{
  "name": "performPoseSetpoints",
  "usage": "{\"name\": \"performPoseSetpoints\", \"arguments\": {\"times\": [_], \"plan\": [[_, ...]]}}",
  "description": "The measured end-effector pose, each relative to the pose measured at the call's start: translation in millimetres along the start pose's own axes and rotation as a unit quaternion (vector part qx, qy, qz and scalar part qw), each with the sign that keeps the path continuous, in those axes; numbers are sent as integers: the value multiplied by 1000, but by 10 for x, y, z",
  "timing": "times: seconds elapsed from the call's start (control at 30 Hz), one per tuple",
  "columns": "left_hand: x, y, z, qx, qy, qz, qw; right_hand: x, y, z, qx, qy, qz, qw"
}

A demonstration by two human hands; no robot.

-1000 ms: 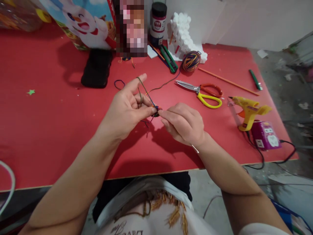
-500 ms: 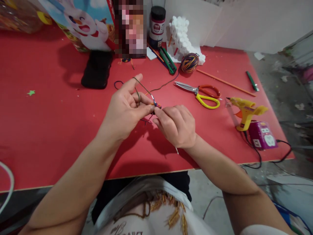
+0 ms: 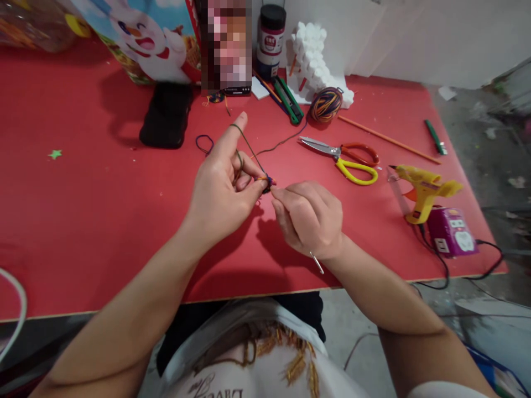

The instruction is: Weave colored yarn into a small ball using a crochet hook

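Observation:
Between the thumb and fingers of my left hand is a small multicoloured yarn piece. A dark green strand runs over the raised index finger down to that piece. My right hand is closed around a thin metal hook, whose rear end sticks out below the palm. The hook's tip is at the right edge of the yarn piece, mostly hidden by the fingertips. A yarn ball lies farther back, with a strand trailing from it toward my left hand.
Scissors lie right of the hands, with a yellow glue gun and purple box beyond. Behind are a black phone, green cutter, dark jar, white model and orange stick on the red table.
My right hand has shifted right and slightly away from the yarn piece, and more of the hook's rear end shows. The hook's tip no longer shows above the piece. The view has shifted slightly.

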State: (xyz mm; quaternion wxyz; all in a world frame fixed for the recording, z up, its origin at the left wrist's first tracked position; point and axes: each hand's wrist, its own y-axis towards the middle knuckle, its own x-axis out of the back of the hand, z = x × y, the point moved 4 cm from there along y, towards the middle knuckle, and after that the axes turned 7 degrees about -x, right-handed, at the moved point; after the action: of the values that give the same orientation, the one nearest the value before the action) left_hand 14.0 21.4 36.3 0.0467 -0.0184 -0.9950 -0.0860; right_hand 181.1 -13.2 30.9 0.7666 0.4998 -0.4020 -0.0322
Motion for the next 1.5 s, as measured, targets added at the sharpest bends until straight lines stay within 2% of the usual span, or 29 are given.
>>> {"name": "performPoseSetpoints", "arguments": {"times": [0.27, 0.5, 0.67, 0.77, 0.83, 0.93, 1.03, 1.17, 1.27, 1.33, 1.4, 1.5], "plan": [[6, 10, 27, -39, 45, 10, 998, 48, 46, 5, -17, 22, 7, 1000], [22, -5, 63, -12, 14, 0, 1000, 95, 77, -11, -34, 47, 20, 998], [9, -25, 34, -54, 76, 15, 996, 135, 109, -75, -103, 114, 44, 987], [0, -25, 37, -65, 103, 38, 992, 161, 121, -106, -139, 135, 52, 980], [-8, -23, 35, -94, 130, 53, 986, 179, 134, -141, -177, 153, 69, 970], [-32, -31, 13, -167, 183, 74, 966, 205, 154, -237, -265, 207, 92, 937], [-57, -40, 14, -185, 185, 99, 960, 204, 158, -357, -351, 291, 99, 884], [-69, -36, 24, -173, 129, 118, 969, 128, 127, -510, -434, 421, 108, 789], [-67, -16, 31, -172, 47, 124, 976, 56, 85, -601, -484, 503, 113, 708], [-61, 6, 44, -159, -3, 125, 979, 16, 58, -629, -506, 534, 121, 667], [-52, 31, 63, -133, -37, 124, 983, -14, 47, -618, -506, 559, 131, 644], [-44, 63, 92, -97, -83, 114, 985, -47, 55, -550, -476, 599, 118, 633]]}}
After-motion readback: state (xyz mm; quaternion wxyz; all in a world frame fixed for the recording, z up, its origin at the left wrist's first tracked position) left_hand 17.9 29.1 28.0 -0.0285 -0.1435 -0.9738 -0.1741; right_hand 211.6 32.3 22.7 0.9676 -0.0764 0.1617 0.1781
